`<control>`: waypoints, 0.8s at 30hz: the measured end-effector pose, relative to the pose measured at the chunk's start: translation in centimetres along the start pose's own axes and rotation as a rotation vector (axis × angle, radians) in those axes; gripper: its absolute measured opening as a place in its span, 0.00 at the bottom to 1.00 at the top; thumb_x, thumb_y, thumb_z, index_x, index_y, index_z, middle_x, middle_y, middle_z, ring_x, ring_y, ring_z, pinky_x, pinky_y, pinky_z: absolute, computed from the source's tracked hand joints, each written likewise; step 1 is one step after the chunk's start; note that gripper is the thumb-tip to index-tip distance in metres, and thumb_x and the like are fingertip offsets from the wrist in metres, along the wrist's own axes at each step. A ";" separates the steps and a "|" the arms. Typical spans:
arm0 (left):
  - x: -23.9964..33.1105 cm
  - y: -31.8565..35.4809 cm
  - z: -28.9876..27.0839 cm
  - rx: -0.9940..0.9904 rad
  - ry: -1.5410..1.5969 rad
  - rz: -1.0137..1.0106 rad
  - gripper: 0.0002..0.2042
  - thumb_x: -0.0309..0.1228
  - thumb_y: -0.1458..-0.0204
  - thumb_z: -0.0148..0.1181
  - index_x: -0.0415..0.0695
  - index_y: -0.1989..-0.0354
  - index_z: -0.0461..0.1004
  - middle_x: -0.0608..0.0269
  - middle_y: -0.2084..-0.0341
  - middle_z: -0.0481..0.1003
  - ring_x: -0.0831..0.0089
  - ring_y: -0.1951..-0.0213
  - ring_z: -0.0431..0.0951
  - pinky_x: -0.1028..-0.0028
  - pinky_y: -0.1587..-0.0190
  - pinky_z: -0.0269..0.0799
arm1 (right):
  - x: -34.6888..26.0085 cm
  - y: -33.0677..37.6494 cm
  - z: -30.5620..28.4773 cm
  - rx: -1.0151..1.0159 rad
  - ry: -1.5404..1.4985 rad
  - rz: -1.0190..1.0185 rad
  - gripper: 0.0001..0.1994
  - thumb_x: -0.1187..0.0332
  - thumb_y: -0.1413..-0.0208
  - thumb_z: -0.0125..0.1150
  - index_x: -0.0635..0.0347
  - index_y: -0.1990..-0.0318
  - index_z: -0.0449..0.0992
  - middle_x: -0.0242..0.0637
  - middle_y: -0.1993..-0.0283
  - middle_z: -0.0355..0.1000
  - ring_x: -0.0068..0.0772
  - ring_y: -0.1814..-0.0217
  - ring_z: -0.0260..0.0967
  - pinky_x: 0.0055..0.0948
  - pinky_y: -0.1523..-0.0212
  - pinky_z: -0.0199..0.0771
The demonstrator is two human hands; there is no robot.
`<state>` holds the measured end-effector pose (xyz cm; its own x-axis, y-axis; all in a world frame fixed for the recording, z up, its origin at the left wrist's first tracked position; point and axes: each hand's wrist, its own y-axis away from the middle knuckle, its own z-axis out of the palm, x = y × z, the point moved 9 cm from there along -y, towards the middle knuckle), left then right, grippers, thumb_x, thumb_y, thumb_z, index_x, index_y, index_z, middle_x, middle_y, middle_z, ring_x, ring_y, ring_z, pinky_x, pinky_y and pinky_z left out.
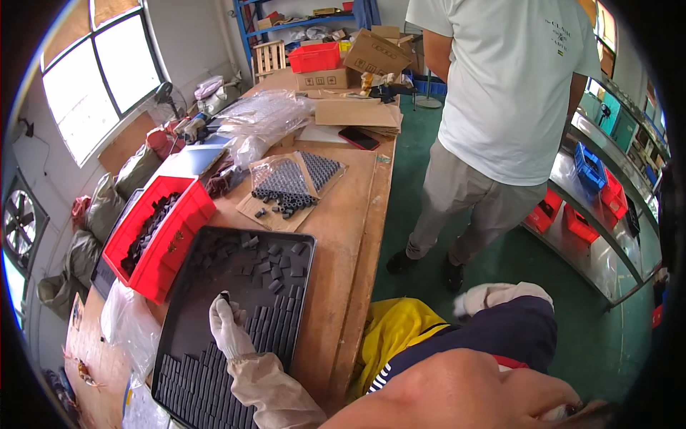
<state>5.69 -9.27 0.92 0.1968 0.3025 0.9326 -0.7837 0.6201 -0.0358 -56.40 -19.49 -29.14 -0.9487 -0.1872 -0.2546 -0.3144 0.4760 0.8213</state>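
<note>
My left hand [230,329], in a white glove with a beige sleeve, is over a black tray [207,293] on the table. Its fingertips are pinched on a small black cylindrical piece [225,294]. Neat rows of black pieces [200,379] fill the tray's near and right parts, while loose ones [275,264] lie scattered at its far end. My right hand [464,306], also gloved in white, is off to the right beside the table, above the floor. Motion blurs its fingers, so I cannot see whether it holds anything.
A red bin [187,214] of dark pieces stands left of the tray. Beyond lie small grey tubes [300,175] on cardboard, bubble wrap [264,118], a phone [359,138] and boxes [371,53]. A person [507,93] stands right of the table, near a shelf with bins [589,166].
</note>
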 end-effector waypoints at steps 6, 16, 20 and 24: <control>-0.1 -0.1 -0.6 0.003 -0.107 0.023 0.14 0.42 0.33 0.56 0.46 0.50 0.77 0.75 0.70 0.72 0.86 0.70 0.69 0.82 0.65 0.69 | -16.7 6.2 -25.0 1.104 -0.306 -0.526 0.23 0.58 0.39 0.63 0.59 0.41 0.72 0.53 0.39 0.70 0.55 0.36 0.68 0.42 0.36 0.69; -0.6 -0.1 -0.3 0.008 -0.151 0.043 0.16 0.45 0.31 0.52 0.45 0.56 0.79 0.74 0.72 0.73 0.84 0.71 0.69 0.80 0.66 0.68 | -35.6 10.1 -25.2 1.299 -0.082 -1.027 0.21 0.66 0.43 0.63 0.59 0.42 0.72 0.48 0.38 0.71 0.55 0.35 0.68 0.43 0.35 0.68; -0.4 0.4 0.2 0.041 -0.137 -0.014 0.16 0.45 0.31 0.53 0.46 0.56 0.79 0.75 0.73 0.70 0.85 0.72 0.67 0.80 0.68 0.67 | -34.6 9.0 -25.2 1.300 -0.157 -1.056 0.17 0.67 0.43 0.63 0.58 0.46 0.75 0.46 0.43 0.74 0.54 0.39 0.71 0.43 0.38 0.70; -0.4 0.6 1.5 -0.050 -0.123 -0.026 0.15 0.44 0.31 0.53 0.46 0.56 0.79 0.75 0.73 0.70 0.85 0.72 0.67 0.80 0.66 0.67 | -34.8 9.5 -25.4 1.313 -0.126 -1.045 0.15 0.68 0.44 0.63 0.58 0.49 0.75 0.44 0.45 0.75 0.53 0.42 0.72 0.43 0.41 0.72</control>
<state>4.25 -10.10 1.11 0.1408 0.1965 0.9703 -0.7480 0.6632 -0.0258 -25.53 -30.27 0.48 -0.3068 -0.8294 -0.4668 -0.5177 0.5570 -0.6494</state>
